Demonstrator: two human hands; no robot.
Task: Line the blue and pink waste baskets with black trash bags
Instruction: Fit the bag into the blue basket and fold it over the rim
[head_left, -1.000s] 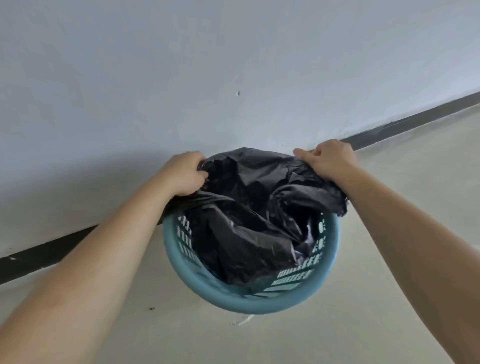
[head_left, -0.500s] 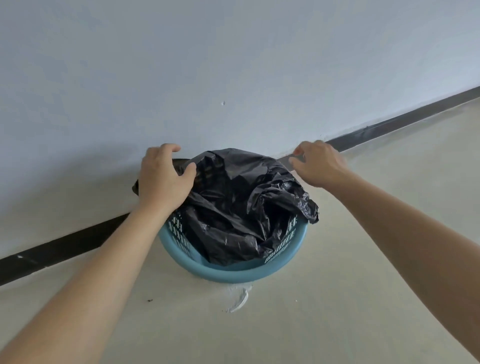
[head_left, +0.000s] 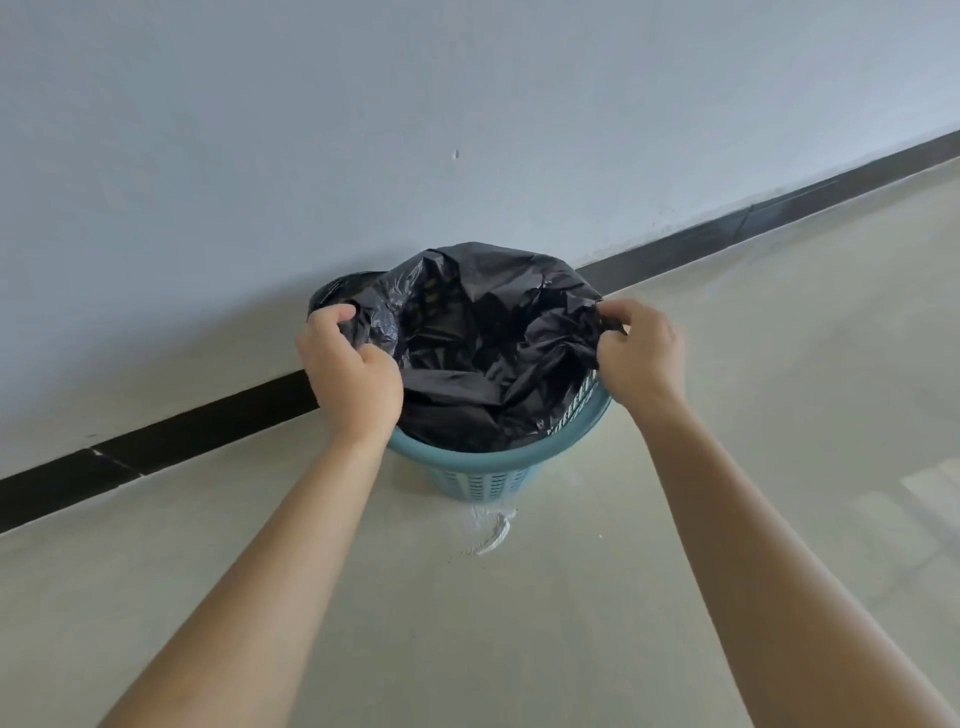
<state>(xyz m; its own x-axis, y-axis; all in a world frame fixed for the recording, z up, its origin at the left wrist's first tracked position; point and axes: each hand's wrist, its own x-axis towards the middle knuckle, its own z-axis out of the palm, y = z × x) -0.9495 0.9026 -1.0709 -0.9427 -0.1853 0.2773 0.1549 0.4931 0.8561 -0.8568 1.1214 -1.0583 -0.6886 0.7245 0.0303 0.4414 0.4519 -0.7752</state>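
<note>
1. The black trash bag (head_left: 483, 358) sits inside the blue waste basket (head_left: 483, 467), its crumpled body sunk into the well and its mouth gaping upward. The far edge is already draped over the rim toward the wall; the near edge lies loose inside, leaving the near blue rim bare.

2. The basket stands upright on the pale floor (head_left: 727, 415), close to the grey wall (head_left: 467, 104) and its dark skirting strip (head_left: 208, 421). Whether it touches the wall I cannot tell.

3. The left hand (head_left: 350, 376) is closed on a bunch of bag film at the left side of the rim, fingers curled and thumb pressed in. Gathering the film there likely gives enough slack to pull it over the edge.

4. The right hand (head_left: 636, 353) pinches the bag's edge at the right side of the rim, fingertips pressed together on the plastic. Holding 2 opposite points keeps the mouth stretched wide.

5. My judgement: the step in hand is folding the remaining edge over the near rim. Thin film could tear, or slip back in if released early.

6. A white smear (head_left: 491, 532) marks the floor just in front of the basket. No pink basket is in view, so 1 of 2 baskets remains.
</note>
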